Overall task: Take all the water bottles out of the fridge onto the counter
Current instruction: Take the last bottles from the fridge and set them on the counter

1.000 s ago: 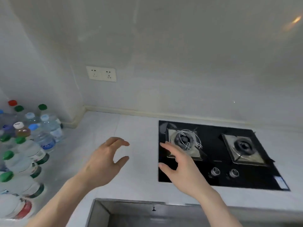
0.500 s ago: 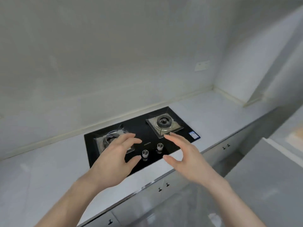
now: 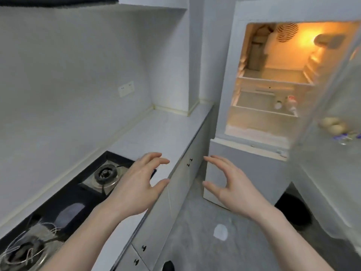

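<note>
Two small water bottles stand side by side on a lower shelf of the open fridge, far ahead of and above the right hand. They are pale and blurred; the one further right shows a reddish patch near its top, and the caps cannot be made out clearly. The fridge interior glows amber, and its door swings out beyond the right hand, with rounded pale items, perhaps eggs, in a door rack.

Both hands hang in mid-air, holding and touching nothing. The left hand has fingers loosely spread and bent, thumb apart, above the counter edge, with the gas hob to its left. The right hand mirrors it, fingers relaxed and parted, over the floor before the fridge's lower door.
</note>
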